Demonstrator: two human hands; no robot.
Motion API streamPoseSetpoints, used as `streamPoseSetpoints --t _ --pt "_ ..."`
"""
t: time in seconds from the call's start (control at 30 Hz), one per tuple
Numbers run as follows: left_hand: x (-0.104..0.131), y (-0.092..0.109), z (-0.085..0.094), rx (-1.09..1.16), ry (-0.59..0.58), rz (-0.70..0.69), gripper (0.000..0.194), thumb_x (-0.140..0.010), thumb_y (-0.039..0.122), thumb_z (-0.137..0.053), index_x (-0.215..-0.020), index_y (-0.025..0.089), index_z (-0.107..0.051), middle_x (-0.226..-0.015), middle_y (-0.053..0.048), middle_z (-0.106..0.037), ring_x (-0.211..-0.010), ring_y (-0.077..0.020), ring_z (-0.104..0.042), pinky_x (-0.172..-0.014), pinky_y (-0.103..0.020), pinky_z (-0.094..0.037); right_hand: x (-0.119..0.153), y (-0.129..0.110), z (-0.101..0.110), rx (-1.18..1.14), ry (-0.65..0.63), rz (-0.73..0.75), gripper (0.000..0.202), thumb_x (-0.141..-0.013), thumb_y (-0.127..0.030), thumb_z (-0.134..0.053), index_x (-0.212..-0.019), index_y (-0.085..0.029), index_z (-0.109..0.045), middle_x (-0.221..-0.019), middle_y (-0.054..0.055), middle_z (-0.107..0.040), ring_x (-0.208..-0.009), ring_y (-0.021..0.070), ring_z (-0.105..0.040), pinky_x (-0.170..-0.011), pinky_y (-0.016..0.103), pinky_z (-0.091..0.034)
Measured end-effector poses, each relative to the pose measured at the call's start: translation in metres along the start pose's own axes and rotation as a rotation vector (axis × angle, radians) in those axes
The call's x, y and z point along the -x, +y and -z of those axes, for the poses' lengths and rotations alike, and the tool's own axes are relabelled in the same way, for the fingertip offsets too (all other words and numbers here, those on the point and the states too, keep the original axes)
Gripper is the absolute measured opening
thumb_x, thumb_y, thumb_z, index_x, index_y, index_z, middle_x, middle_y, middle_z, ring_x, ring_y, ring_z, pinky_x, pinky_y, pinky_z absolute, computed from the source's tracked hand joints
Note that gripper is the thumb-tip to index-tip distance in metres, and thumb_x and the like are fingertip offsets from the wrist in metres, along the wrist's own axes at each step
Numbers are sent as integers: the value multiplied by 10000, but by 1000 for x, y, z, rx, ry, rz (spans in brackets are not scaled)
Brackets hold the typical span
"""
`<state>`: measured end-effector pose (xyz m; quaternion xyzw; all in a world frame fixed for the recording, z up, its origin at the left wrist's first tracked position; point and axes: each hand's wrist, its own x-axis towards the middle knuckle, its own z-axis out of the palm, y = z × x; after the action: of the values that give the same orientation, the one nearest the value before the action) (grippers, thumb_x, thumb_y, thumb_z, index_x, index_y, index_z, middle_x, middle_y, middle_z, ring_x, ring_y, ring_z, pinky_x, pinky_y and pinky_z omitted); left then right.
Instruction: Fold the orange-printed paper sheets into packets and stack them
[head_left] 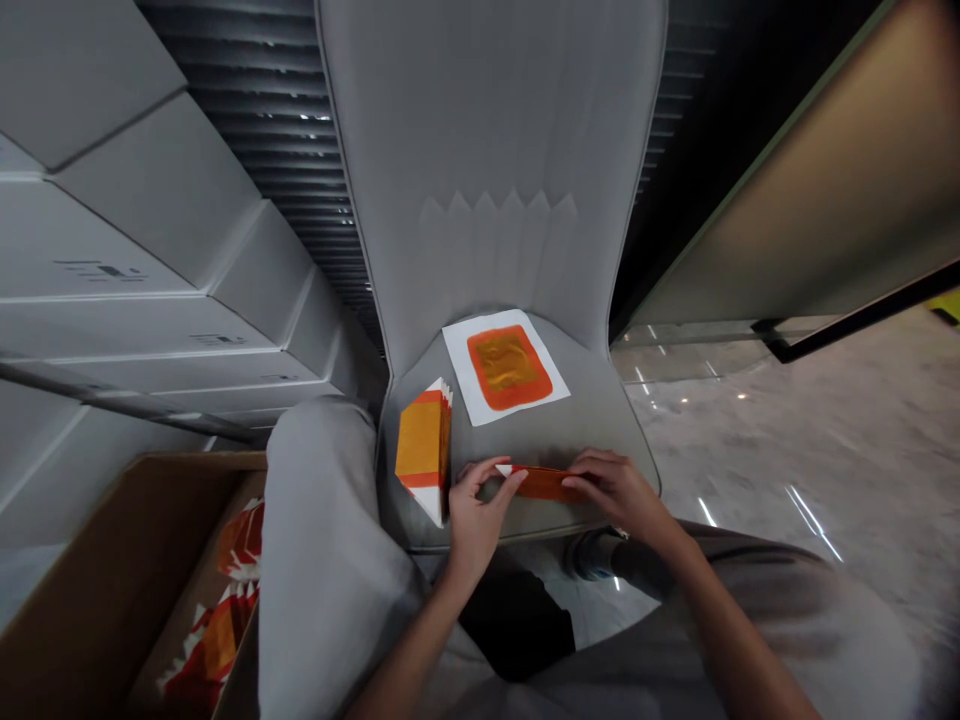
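Between my two hands, just above the front of the grey chair seat (480, 440), is a folded orange paper piece (546, 484) with a white tip. My left hand (480, 500) pinches its left end by thumb and fingers. At the right end, the thumb and fingers of my right hand (611, 487) close on it. Left of my left hand stands a stack of folded orange and yellow paper pieces (421, 450) with white corners. Behind my hands lies a flat white paper sheet (508, 366) bearing an orange rounded square with a golden middle.
An open cardboard box (97, 560) at the lower left holds more folded orange and white paper pieces (217, 640). White boxes (135, 240) are piled on the left. The chair's backrest (495, 130) rises behind the seat. Shiny tiled floor (787, 440) shows at right.
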<state>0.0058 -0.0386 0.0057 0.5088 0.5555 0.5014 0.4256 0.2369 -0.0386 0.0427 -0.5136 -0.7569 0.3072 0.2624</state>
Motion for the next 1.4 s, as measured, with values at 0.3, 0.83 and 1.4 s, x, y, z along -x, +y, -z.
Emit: streamPoseSetpoints --t 0.3,0.83,1.4 --pt "-1 -1 3 -55 -24 -105 286 -899 386 -695 -688 195 -667 -712 -1 -630 -730 -154 -580 -732 -261 -470 6 6 20 -69 0 -166 255 -932 -458 -658 -852 -229 -739 -845 30 -720 -777 195 -663 -705 297 -480" --pt "1 -9 0 43 68 9 402 -846 398 -763 -1165 184 -642 -877 -30 -739 -854 -169 -705 -857 -286 -538 19 14 32 -183 151 -351 321 -882 -528 -665 -915 -223 -759 -850 42 -766 -770 222 -697 -715 324 -529" --pt "7 -6 -3 -850 -340 -610 501 -1014 218 -472 -1511 258 -420 -1575 -55 -432 -1496 -277 -338 -1201 -562 -330 16 32 -5 276 243 -49 282 -991 -250 -497 -1150 -291 -726 -1154 85 -699 -1053 264 -674 -912 451 -566"
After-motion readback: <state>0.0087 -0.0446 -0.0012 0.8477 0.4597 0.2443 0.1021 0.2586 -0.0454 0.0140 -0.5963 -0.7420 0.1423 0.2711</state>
